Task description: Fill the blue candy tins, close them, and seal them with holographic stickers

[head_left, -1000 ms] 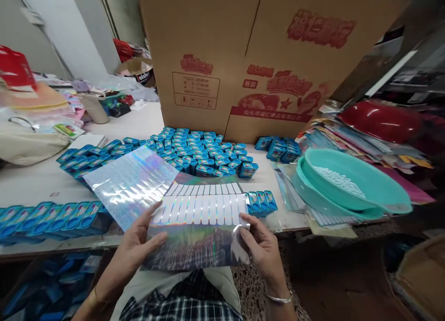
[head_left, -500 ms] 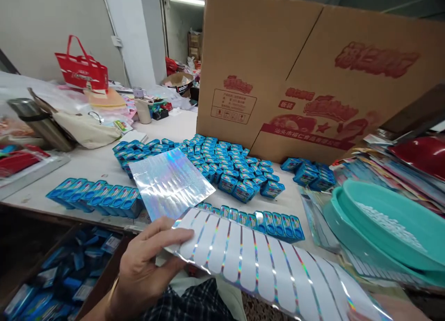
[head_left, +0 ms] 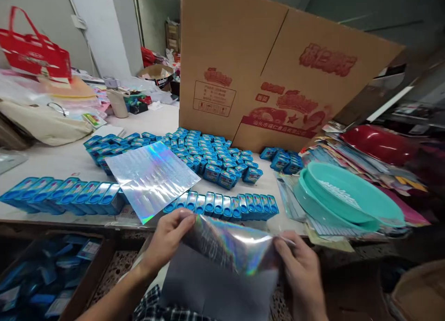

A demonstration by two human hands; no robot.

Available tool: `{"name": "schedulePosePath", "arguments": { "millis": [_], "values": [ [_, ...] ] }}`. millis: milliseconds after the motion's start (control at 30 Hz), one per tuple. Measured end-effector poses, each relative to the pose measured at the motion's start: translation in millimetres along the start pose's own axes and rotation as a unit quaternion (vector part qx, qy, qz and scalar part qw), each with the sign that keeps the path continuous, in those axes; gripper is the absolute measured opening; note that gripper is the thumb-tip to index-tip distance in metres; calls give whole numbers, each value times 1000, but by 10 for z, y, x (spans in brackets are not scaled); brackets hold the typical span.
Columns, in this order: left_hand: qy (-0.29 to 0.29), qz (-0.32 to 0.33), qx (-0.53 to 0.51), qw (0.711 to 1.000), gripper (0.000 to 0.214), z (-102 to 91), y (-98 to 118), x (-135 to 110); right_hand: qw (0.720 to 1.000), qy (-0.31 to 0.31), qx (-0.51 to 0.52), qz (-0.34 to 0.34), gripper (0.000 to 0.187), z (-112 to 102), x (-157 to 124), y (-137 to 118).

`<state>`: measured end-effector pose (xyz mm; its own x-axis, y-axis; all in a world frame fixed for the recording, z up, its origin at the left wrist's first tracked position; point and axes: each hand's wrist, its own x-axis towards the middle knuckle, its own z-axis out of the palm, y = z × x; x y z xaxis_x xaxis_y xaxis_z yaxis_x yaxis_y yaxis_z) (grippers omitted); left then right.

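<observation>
Between my two hands a shiny holographic sticker sheet is stretched and curled along its top, with a plain grey face below the curl. My left hand pinches its upper left corner. At the upper right corner, my right hand is closed on the sheet. Another silvery holographic sheet lies on the table ahead, overlapping some blue plastic containers. Behind my hands stands a row of small blue containers, several showing white labels on top. A second row of blue containers stands to the left.
Many blue containers cluster before a large cardboard box. Turquoise basins with small white pieces stand right, near a red bowl on stacked papers. Below left, an open carton holds more blue containers. A red bag stands back left.
The sticker sheet has been turned, so its white label strips no longer show. My right hand has come into clear view at its right corner. The camera view has shifted right.
</observation>
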<state>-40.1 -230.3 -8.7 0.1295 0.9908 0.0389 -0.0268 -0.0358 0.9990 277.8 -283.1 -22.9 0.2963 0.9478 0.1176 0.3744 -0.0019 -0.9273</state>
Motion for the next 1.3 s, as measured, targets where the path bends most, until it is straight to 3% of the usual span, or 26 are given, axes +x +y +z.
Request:
{"name": "schedulePosePath", "arguments": {
  "millis": [67,133,200,300,433,567,700,767,867,1100,1300],
  "values": [
    [23,-28,-6,999,36,136,-413,185,992,-76,-98,-17,34,252,157,150],
    [48,-25,12,998,36,235,-744,259,976,-56,-195,-78,29,461,223,261],
    [57,-9,43,997,34,283,-917,206,962,-37,-225,-152,32,660,185,282],
    [54,6,73,996,31,259,-907,1,941,-133,-207,-231,38,971,48,160],
    [56,-22,48,997,33,75,-756,-216,915,-297,-177,-205,12,1326,16,-57],
    [46,-73,-56,995,31,-151,-716,-292,891,-347,-188,-225,13,1511,184,-158],
    [10,-112,-147,983,35,-215,-753,-302,876,-372,-199,-231,11,1572,277,-155],
    [5,-132,-159,978,40,-175,-813,-287,883,-363,-188,-231,12,1603,241,-146],
    [10,-143,-151,978,43,-81,-953,-247,897,-322,-164,-256,28,1691,115,-128],
    [24,-119,-82,989,42,41,-1174,-128,909,-196,-214,-298,16,1887,-89,96],
    [12,-146,-75,986,47,110,-1146,-28,887,-115,-253,-368,34,1839,-107,265]
  ]
}}
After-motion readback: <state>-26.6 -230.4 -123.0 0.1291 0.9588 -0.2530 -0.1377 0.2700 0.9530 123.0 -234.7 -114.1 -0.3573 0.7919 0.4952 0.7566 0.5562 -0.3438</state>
